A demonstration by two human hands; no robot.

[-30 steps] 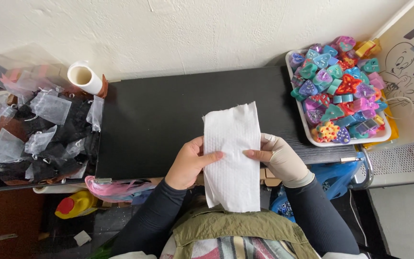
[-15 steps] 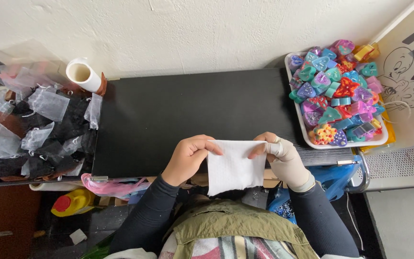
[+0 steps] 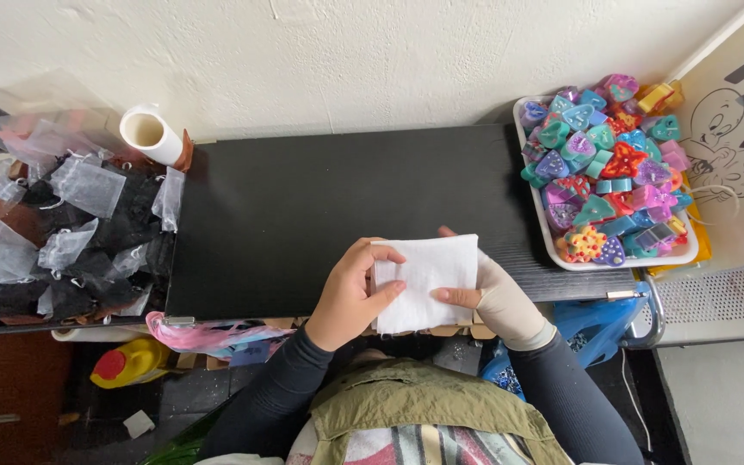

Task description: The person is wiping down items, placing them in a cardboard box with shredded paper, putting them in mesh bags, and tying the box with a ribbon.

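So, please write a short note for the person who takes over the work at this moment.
Left hand: holds the left edge of the white sheet.
Right hand: holds its right edge; wrist is wrapped.
Sheet: folded to a small square, held above the near edge of the black table.
Tray of coloured shapes: on the right, untouched.
Mesh bags: in the bin on the left.
Done: sheet folded. Left: nothing wrapped or bagged yet.
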